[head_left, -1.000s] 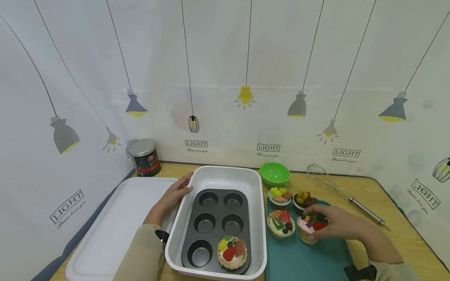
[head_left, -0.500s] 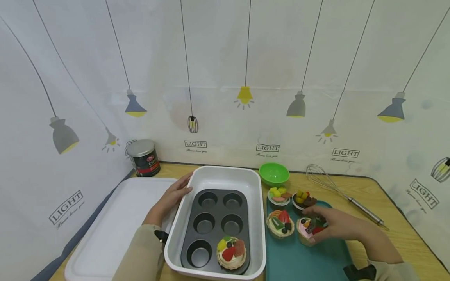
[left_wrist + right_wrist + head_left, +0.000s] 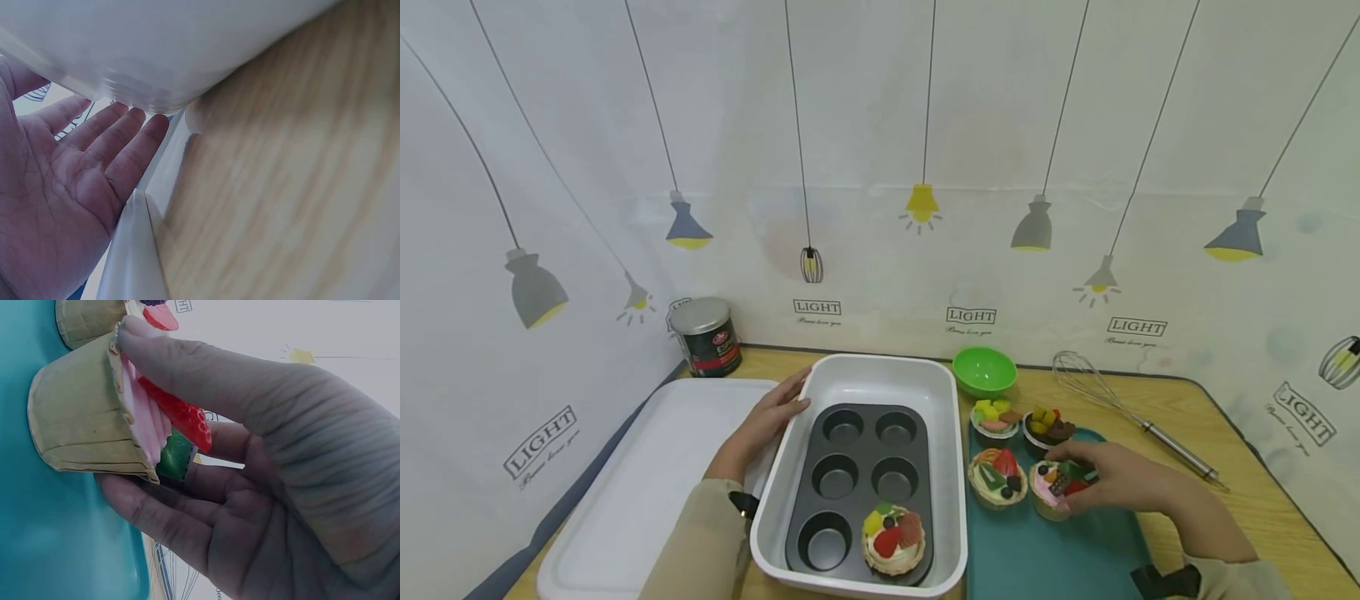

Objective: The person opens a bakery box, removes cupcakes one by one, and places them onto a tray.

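Observation:
My right hand [image 3: 1123, 477] pinches a pink-topped fruit cupcake [image 3: 87, 419] by its rim, thumb on one side and fingers on the other, over the teal tray [image 3: 1045, 558]. Whether its base touches the tray I cannot tell. Beside it on that tray sit a cream fruit tart [image 3: 997, 479] and two dark-cupped cupcakes, one yellow-topped [image 3: 996, 418], one chocolate [image 3: 1047, 427]. My left hand [image 3: 767, 425] rests against the left wall of a white tub [image 3: 857, 371], fingers nearly straight. Inside the tub, a dark muffin tin [image 3: 865, 512] bears one fruit tart [image 3: 894, 540] in its front right cup.
Left of the tub lies a white lid or tray [image 3: 647, 492]. A black can [image 3: 707, 337] with a silver lid stands at the back left. Behind the cupcakes are a green bowl [image 3: 985, 372] and, farther right, a whisk [image 3: 1150, 427]. A patterned curtain [image 3: 880, 100] closes off the back.
My right hand has shifted the pink-topped cupcake slightly to the left, and its top has turned a little. My left hand, the tub and the muffin tin have stayed in place.

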A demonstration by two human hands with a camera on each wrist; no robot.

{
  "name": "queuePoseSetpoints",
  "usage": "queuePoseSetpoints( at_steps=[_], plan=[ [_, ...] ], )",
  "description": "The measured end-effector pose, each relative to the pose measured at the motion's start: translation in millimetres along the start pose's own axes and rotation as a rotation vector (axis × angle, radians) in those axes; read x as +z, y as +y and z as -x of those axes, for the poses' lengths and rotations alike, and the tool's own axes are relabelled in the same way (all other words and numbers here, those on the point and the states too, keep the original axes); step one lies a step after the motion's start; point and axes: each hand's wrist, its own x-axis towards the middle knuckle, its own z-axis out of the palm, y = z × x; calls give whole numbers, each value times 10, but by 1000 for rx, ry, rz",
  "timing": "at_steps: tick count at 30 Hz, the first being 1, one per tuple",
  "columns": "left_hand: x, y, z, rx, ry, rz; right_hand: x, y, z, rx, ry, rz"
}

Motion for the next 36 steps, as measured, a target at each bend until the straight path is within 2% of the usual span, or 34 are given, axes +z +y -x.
queuePoseSetpoints(
  at_steps=[13, 26, 30, 36],
  plan=[
    [-2, 0, -2, 4, -2, -9, -21, 13, 10, -5, -11, -19],
    [-11, -12, -3, -4, 4, -13, -52, -38, 53, -82, -21, -67],
    [-15, -27, -13, 4, 3, -4, -78, -83, 72, -102, 25, -4],
    [-20, -80, -34, 14, -8, 17, -53, -204, 76, -171, 209, 125]
  ],
)
